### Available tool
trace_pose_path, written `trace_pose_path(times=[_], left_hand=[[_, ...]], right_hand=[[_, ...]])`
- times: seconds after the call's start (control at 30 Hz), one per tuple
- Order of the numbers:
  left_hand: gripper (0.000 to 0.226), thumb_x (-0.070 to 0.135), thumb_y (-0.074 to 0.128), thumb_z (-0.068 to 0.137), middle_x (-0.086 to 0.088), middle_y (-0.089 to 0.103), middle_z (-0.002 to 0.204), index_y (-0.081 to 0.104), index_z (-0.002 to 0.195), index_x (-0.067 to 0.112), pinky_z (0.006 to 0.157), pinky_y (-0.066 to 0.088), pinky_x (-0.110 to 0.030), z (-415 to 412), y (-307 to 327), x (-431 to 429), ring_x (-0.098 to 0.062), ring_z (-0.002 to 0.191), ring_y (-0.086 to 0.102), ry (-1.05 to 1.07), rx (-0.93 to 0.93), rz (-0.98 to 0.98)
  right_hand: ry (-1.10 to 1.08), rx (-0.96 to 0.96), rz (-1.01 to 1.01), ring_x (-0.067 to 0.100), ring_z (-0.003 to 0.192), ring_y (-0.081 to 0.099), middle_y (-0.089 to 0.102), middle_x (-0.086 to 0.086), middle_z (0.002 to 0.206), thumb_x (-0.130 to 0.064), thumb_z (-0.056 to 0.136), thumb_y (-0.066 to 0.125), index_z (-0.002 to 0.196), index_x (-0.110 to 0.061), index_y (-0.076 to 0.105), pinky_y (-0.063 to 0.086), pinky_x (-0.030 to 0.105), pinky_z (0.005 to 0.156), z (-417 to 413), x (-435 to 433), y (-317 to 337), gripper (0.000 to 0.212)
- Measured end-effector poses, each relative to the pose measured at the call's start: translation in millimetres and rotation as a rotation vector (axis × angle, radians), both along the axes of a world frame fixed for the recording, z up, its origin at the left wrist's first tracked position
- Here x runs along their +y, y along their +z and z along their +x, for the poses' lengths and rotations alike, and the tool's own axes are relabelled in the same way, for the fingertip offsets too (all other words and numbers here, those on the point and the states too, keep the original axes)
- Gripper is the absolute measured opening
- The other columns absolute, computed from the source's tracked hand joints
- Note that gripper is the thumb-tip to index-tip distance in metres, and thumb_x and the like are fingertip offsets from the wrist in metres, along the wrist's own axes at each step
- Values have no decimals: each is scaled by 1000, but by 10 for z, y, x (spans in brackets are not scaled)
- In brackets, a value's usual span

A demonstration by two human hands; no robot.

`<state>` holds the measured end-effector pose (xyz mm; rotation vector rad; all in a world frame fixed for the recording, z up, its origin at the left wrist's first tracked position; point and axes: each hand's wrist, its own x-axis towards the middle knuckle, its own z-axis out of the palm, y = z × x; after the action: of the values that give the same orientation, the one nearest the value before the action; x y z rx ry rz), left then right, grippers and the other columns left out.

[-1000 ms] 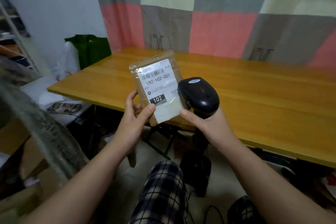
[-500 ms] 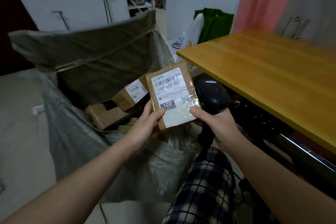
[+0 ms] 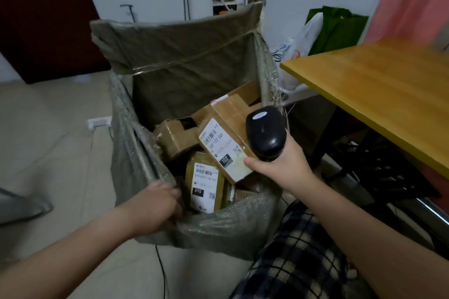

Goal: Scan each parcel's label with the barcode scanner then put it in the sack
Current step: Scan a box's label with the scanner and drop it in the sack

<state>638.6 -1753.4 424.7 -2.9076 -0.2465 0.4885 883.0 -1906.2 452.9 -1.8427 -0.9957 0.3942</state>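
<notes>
The flat brown parcel (image 3: 226,150) with the white "102" label lies tilted on top of other parcels inside the open grey-green sack (image 3: 184,75). My left hand (image 3: 158,204) is off the parcel and grips the sack's near rim. My right hand (image 3: 281,167) holds the black barcode scanner (image 3: 266,132) just right of the parcel, over the sack's right side. Its thumb is at the parcel's lower right corner; I cannot tell if it touches. Below lies another labelled parcel (image 3: 204,184) marked "010", and brown boxes (image 3: 175,138) lie behind it.
The wooden table (image 3: 388,94) stands to the right of the sack, with a dark frame (image 3: 388,177) beneath it. A green bag (image 3: 337,29) and a white plastic bag (image 3: 303,39) stand behind. A power strip (image 3: 99,121) lies on the floor to the left. My checked trouser leg (image 3: 298,257) is at bottom.
My view swung from the table to the sack. My left hand let go of the "102" parcel, which now lies in the sack, and took hold of the sack's rim.
</notes>
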Motion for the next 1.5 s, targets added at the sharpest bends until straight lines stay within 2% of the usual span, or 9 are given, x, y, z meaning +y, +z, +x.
trace_pose_path(times=[0.13,0.27,0.47,0.63,0.83,1.0,1.1,1.33,1.5], left_hand=[[19,41,48,89,7,66,85,62,83,29,101,33,-32,-70,273,-93,-18,93,57,-130,-90,-99],[21,39,42,87,14,65,67,61,83,32,64,42,-20,-95,443,-120,-6,64,60,-157,-337,-77],[21,30,45,89,5,63,72,64,83,23,62,43,-24,-27,626,26,-14,65,59,-71,-671,-80],[29,30,45,96,-2,62,74,61,82,11,64,47,-34,209,858,311,-27,71,60,269,-929,-167],[19,28,53,96,-7,65,91,63,97,12,75,47,-38,499,1327,570,-27,88,60,561,-1021,-209],[83,77,55,67,9,55,117,48,131,24,100,44,-28,853,1555,134,-8,111,54,488,-577,-600],[36,46,66,85,4,68,95,64,103,15,82,52,-25,1040,1344,-195,-9,87,64,401,-372,-823],[15,10,58,91,-7,62,75,63,77,6,68,37,-31,1238,1695,-558,-18,77,56,198,-1016,-437],[11,14,57,93,9,57,75,63,84,19,62,38,-23,1243,2055,-385,-12,77,55,283,-1337,-472]], right_hand=[[109,-95,-8,14,117,53,58,-5,123,-50,56,85,124,-27,50,45,37,100,-262,200,55,79],[189,-198,-133,17,123,50,56,-4,129,-53,62,81,131,-20,49,42,35,104,-488,401,-156,82],[602,126,-313,5,114,58,64,-11,120,-29,80,78,115,-38,59,42,26,104,-265,341,-139,41],[670,16,-676,9,111,61,67,-10,117,-23,67,88,120,-26,59,47,21,96,322,84,144,60],[102,-428,-61,22,114,55,61,3,113,2,72,70,127,-16,54,35,22,85,510,291,1004,59],[253,-284,268,13,106,57,61,-9,99,-6,67,69,103,-29,52,44,24,85,142,305,1336,46],[228,-239,261,15,108,57,61,-10,99,-4,66,71,109,-21,54,44,28,88,186,96,1147,49],[85,-142,-85,17,114,57,64,-1,114,-4,70,81,114,-26,57,43,37,105,608,-464,514,54],[-358,31,587,-3,59,50,58,-1,73,12,73,67,74,-14,58,40,12,55,690,-435,1306,28]])
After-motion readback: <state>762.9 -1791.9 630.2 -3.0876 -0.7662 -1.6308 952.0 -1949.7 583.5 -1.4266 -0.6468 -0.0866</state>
